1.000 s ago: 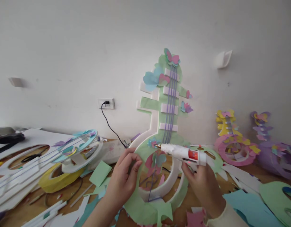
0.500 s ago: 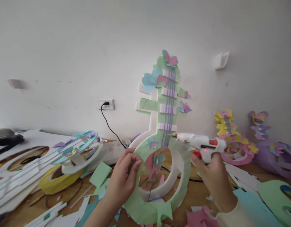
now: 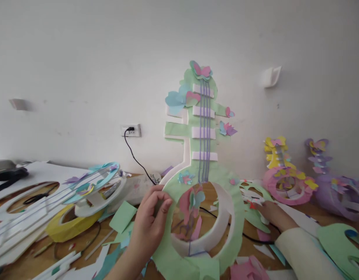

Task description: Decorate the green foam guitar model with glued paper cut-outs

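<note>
toward the right end of the wooden table point(image 3: 27, 256), along the back edge, stand a pink-and-yellow paper guitar point(image 3: 269, 186) and a purple paper guitar point(image 3: 322, 192). toward the left end, a turquoise paper guitar point(image 3: 111, 171) lies tilted, overlapping a yellow ring point(image 3: 58, 229), while long white boards point(image 3: 10, 237) reach the left edge. the green paper guitar point(image 3: 215, 171) stands upright at the middle, toward the front edge, hiding part of the tabletop behind it. a black cord point(image 3: 257, 240) runs behind its round opening and on below the right hand point(image 3: 270, 212); a pink scrap point(image 3: 246, 268) lies near its foot.

the left hand point(image 3: 153, 217) is closed on the left rim of the green body, pinching it between thumb and fingers. the right hand touches the white-and-red glue gun point(image 3: 254, 199) at a green cut-out point(image 3: 257, 222); the gun is small and partly covered, so i can't tell whether those fingers grip it or are loose.
</note>
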`<state>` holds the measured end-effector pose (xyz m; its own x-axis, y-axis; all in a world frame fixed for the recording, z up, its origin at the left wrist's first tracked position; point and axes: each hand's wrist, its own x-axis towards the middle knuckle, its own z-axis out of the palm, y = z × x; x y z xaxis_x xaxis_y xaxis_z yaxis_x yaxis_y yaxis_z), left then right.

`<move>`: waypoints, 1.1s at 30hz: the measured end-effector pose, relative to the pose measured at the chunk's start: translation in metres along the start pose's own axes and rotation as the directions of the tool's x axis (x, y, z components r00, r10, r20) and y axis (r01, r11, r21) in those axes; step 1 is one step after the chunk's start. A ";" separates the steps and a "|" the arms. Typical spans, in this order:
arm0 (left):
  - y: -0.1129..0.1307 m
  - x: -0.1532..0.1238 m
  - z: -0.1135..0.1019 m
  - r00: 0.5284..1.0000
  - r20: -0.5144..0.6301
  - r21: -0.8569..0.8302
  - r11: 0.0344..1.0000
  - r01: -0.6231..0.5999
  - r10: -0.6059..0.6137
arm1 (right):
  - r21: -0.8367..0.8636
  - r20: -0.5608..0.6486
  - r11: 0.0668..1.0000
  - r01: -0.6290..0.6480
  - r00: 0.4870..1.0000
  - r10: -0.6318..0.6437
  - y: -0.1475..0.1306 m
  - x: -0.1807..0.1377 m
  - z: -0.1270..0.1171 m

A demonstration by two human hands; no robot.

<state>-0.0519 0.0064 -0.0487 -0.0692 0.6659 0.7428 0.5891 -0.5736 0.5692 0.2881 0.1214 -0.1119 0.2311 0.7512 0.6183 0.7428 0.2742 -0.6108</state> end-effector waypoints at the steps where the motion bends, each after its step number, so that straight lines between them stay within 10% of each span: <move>1: 0.003 -0.001 0.002 1.000 -0.003 -0.008 1.000 0.022 -0.022 | -0.016 0.012 1.000 0.000 1.000 0.000 -0.012 0.002 -0.007; 7: 0.022 -0.011 0.017 0.991 -0.058 -0.067 0.991 0.113 -0.117 | 0.239 -0.059 0.930 0.277 0.961 -0.271 -0.138 -0.037 -0.039; 11: 0.031 -0.018 0.023 0.986 -0.090 -0.103 0.986 0.133 -0.142 | 0.447 0.199 0.831 0.330 0.870 -0.452 -0.185 -0.086 -0.020; 18: 0.036 -0.025 0.027 0.994 -0.072 -0.111 0.991 0.073 -0.081 | 0.569 0.387 0.822 -0.017 0.888 -0.250 -0.193 -0.100 0.003; 33: 0.039 -0.033 0.022 0.999 -0.036 -0.048 0.999 -0.008 0.006 | 0.660 0.518 0.687 -0.302 0.846 -0.125 -0.200 -0.098 -0.008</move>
<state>-0.0090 -0.0274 -0.0586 -0.0943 0.6449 0.7584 0.5507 -0.6009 0.5794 0.1219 -0.0120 -0.0464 -0.2232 0.9123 0.3434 0.0257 0.3577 -0.9335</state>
